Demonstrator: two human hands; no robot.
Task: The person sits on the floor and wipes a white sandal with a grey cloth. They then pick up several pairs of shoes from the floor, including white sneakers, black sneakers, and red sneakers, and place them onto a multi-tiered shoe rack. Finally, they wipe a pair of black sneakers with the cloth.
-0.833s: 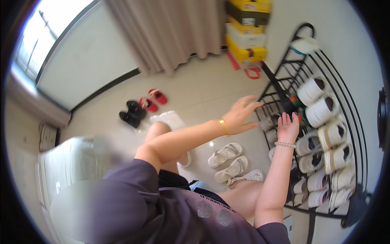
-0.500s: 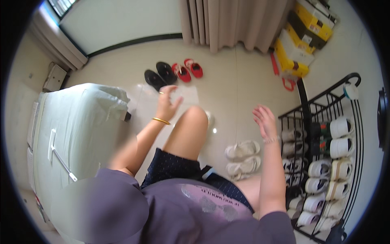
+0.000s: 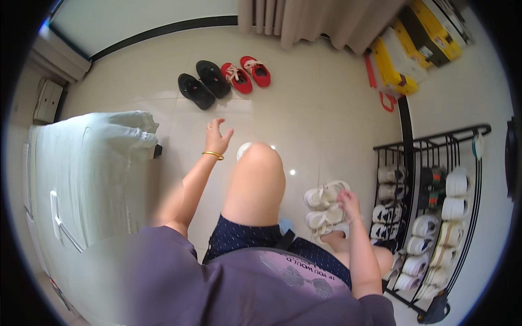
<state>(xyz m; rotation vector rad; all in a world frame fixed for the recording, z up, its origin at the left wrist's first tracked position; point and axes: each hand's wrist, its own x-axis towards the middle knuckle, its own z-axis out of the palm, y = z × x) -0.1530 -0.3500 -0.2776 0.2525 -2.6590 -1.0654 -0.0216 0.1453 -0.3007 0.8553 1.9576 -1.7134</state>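
Note:
My left hand (image 3: 218, 140) hangs in the air above the tiled floor with its fingers apart and nothing in it. Nearest to it on the floor are a pair of black shoes (image 3: 205, 85) and a pair of red shoes (image 3: 246, 75) with pale laces. My right hand (image 3: 349, 205) is lowered, its fingers loosely bent, over the edge of a pair of cream-white shoes (image 3: 322, 196). It overlaps them in the picture; I see no grip on them. A white shoe (image 3: 244, 150) shows partly behind my raised left knee.
On the right a black metal rack (image 3: 435, 139) holds several pairs of shoes. Yellow, black and white boxes (image 3: 418, 41) are stacked in the far right corner, beside a beige curtain (image 3: 321, 22). A bed with a pale green cover (image 3: 92, 163) stands on the left.
My right hand has dropped from beside the rack down to the cream-white shoes. My left hand has shifted slightly left and down. The black and red shoes appear higher in the picture.

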